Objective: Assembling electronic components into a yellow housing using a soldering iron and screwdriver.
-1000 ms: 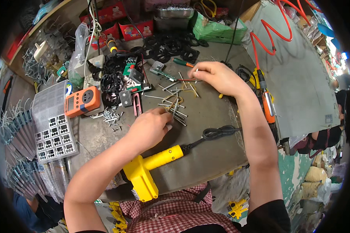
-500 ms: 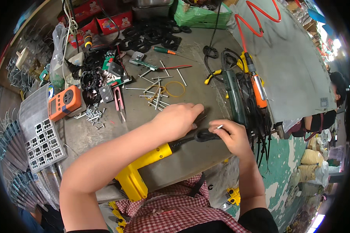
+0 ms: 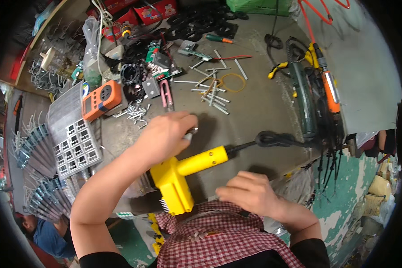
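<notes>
My left hand is closed around a short metal rod, just above a yellow corded power tool lying on the grey workbench. My right hand is curled at the bench's near edge, close to my checked shirt; I cannot see what, if anything, is in it. The tool's black cable coils to the right. Several loose metal rods and a yellow rubber band lie farther back.
An orange meter, screws and black parts clutter the back left. A clear compartment box sits at the left. Pliers and orange-handled tools hang along the right edge. A person in blue crouches lower left.
My right hand came back from the far rods to the bench's near edge by my shirt. My left hand stayed near the yellow tool, holding a rod. The view tilted down.
</notes>
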`<state>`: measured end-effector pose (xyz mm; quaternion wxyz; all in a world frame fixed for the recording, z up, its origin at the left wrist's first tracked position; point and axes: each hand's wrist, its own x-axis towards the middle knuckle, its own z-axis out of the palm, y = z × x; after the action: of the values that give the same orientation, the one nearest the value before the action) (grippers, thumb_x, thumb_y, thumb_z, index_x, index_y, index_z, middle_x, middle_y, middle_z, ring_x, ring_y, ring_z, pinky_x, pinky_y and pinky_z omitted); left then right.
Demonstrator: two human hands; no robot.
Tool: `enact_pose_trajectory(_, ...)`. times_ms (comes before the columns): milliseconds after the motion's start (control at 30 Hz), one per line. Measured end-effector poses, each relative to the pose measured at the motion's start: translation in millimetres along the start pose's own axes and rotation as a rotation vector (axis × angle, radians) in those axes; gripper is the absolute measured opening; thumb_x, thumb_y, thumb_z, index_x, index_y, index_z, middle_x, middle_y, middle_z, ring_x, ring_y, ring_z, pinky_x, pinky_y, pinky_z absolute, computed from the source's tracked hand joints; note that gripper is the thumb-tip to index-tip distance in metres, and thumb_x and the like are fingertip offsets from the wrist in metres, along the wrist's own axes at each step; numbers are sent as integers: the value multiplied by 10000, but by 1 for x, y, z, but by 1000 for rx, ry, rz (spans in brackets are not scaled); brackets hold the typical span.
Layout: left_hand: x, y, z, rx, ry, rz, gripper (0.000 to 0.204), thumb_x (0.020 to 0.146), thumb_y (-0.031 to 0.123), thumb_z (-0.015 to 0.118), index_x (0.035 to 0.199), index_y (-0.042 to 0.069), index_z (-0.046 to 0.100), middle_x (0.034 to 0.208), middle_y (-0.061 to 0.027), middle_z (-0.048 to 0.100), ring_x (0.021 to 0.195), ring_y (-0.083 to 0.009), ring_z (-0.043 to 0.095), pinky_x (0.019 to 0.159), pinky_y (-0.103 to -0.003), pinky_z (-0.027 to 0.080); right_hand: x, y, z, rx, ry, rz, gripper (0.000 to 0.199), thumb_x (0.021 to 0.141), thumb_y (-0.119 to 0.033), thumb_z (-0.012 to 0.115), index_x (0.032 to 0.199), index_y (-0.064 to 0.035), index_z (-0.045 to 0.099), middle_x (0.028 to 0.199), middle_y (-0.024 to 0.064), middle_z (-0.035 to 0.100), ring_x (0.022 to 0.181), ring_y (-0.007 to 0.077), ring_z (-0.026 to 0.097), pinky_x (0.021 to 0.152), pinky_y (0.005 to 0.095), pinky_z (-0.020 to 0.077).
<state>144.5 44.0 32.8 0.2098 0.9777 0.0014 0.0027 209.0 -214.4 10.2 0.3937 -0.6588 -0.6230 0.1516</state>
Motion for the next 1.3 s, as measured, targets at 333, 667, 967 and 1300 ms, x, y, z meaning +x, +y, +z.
enact_pose_trajectory(333,-58,-12,-20,-18,101,-215,248,622,23,678,841,54,566,849,-106,576,823,-319,594,708,-401,494,12,-11,22,-92,8,51,260,740,-60,594,989,4,632,861,83,522,799,232,597,644,325,521)
enact_pose_trajectory(667,-53,18,-28,-355,90,-405,249,797,-31,633,1037,26,600,950,-111,655,861,-229,661,725,-324,529,31,-13,40,-65,155,62,244,745,-67,593,976,-2,637,879,84,525,778,239,593,662,335,513)
enact_pose_trajectory(967,-44,18,-26,-300,8,-68,382,755,-90,583,1114,36,620,974,-139,629,883,-299,632,785,-348,522,38,-6,42,-21,165,6,260,750,-84,572,995,-12,621,916,84,519,856,254,573,739,360,501)
enact_pose_trajectory(1300,-62,15,17,-197,228,80,319,613,-52,634,918,39,650,888,-103,621,839,-307,604,750,-391,494,46,-31,64,1,237,-120,283,794,-85,572,1069,-31,534,1057,113,545,903,228,615,719,324,515)
